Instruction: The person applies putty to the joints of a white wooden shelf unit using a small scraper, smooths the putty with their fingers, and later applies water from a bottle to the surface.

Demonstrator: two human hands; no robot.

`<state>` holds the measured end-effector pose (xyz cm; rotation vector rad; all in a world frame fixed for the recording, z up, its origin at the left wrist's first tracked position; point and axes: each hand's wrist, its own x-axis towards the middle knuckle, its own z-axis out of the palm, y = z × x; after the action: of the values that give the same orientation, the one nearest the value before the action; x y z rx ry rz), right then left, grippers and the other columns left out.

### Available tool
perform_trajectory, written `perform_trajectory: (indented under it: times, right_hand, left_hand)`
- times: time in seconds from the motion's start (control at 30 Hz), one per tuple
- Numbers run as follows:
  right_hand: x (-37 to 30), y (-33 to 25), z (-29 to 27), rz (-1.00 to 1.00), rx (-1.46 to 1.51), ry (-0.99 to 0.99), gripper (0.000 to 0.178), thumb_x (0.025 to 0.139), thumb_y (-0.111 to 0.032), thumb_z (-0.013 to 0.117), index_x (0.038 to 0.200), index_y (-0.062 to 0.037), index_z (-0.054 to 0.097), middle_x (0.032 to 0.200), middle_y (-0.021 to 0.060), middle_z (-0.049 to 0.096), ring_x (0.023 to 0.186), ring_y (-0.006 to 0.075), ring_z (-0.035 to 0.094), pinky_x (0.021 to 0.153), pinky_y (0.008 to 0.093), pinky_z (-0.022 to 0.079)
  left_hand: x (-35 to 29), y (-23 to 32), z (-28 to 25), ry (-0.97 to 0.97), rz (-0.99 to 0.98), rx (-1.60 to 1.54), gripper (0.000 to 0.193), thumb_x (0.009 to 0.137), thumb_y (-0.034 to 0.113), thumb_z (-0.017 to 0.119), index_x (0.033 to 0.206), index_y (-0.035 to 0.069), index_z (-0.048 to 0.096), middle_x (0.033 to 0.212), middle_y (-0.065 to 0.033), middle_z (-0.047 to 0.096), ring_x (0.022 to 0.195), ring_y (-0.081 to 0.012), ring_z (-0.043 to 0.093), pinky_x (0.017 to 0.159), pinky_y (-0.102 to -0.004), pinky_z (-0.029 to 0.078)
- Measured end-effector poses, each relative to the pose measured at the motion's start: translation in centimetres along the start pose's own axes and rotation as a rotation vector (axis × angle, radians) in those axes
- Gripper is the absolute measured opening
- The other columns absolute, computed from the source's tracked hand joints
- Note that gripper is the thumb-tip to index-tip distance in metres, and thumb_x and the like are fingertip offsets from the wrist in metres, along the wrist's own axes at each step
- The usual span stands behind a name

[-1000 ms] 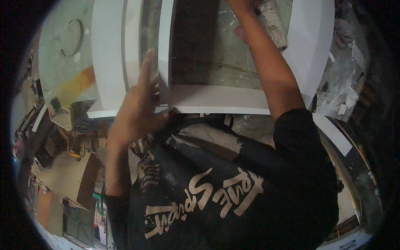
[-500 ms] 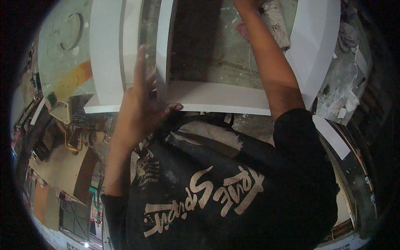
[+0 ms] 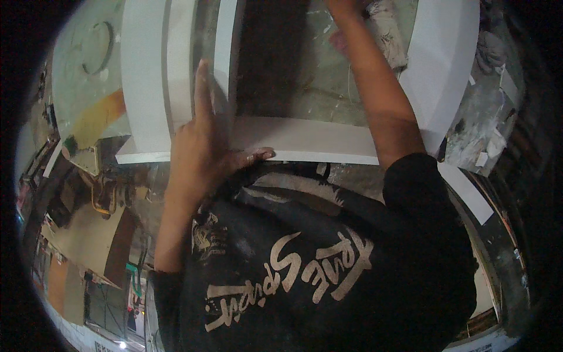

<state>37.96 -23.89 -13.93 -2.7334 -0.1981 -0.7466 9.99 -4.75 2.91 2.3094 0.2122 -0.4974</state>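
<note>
My left hand (image 3: 205, 135) lies at the near corner of a white board frame, index finger stretched forward along a narrow upright board (image 3: 225, 41). Its thumb points right along the front edge of the white cross board (image 3: 305, 136); the other fingers are mostly hidden. My right hand (image 3: 346, 7) is at the top edge of the picture, largely cut off, so its fingers do not show. Close beside it lies a dirty whitish cloth-like bundle (image 3: 388, 38). A small reddish piece (image 3: 338, 42) shows next to the right forearm.
Wide white boards stand at the left (image 3: 143, 70) and right (image 3: 440, 70) of the frame. The greenish worktop (image 3: 88, 53) is under them, with a yellow-orange strip (image 3: 97, 120) at left. Scraps (image 3: 489, 141) lie at right. Tools and wooden panels (image 3: 88, 234) are at lower left.
My left hand has shifted a little to the right, its thumb sliding along the front edge. The left boards sit slightly further left in the picture. My right arm has barely moved.
</note>
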Motion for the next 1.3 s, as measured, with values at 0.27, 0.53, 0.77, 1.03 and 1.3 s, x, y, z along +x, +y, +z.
perform_trajectory:
  times: [0.27,0.53,0.77,1.03,1.3]
  right_hand:
    - [0.0,-0.6,-1.2,0.014,0.02,-0.015,0.025,0.09,-0.031,0.063,0.106,-0.0145,0.072,0.12,0.0123,0.056,0.119,0.0371,0.047,0.104,0.0556,0.033]
    - [-0.7,-0.2,0.0,-0.026,-0.028,0.017,0.03,0.092,-0.031,0.061,0.109,-0.009,0.071,0.125,0.017,0.055,0.122,0.0391,0.046,0.107,0.0564,0.03]
    - [-0.1,0.5,-0.7,-0.036,-0.057,-0.04,0.031,0.094,-0.032,0.057,0.107,-0.0063,0.069,0.126,0.0198,0.056,0.123,0.0413,0.046,0.106,0.0567,0.032]
    - [0.0,2.4,3.9,-0.108,-0.042,0.05,0.033,0.087,-0.039,0.065,0.109,-0.0151,0.071,0.133,0.015,0.05,0.126,0.0407,0.042,0.109,0.0562,0.028]
    - [0.7,3.9,0.4,-0.119,-0.28,-0.176,0.036,0.085,-0.038,0.067,0.114,-0.0172,0.074,0.123,0.0142,0.066,0.111,0.0342,0.059,0.098,0.0502,0.04]
  left_hand:
    - [0.4,-2.2,-1.7,-0.222,0.046,-0.269,0.132,0.068,0.008,0.089,0.159,0.015,-0.005,0.129,-0.0244,0.054,0.105,-0.0392,0.065,0.086,-0.0437,0.055]
    - [-0.6,-0.7,-0.5,-0.081,-0.011,-0.164,0.124,0.07,-0.001,0.082,0.159,0.015,-0.002,0.107,-0.0268,0.068,0.099,-0.0448,0.066,0.083,-0.0478,0.054]
    - [-0.6,1.0,-0.1,-0.07,-0.073,-0.228,0.126,0.069,-0.001,0.083,0.158,0.013,-0.005,0.123,-0.0352,0.06,0.108,-0.0476,0.063,0.089,-0.0497,0.053]
    - [-0.9,-1.0,0.5,-0.056,0.005,-0.3,0.129,0.07,0.007,0.085,0.158,0.009,-0.01,0.117,-0.0326,0.063,0.102,-0.0465,0.065,0.088,-0.0481,0.053]
    - [-2.0,-0.4,-0.4,-0.094,-0.006,-0.152,0.149,0.057,0.04,0.093,0.156,0.006,-0.012,0.094,-0.0268,0.068,0.083,-0.0465,0.067,0.076,-0.0478,0.053]
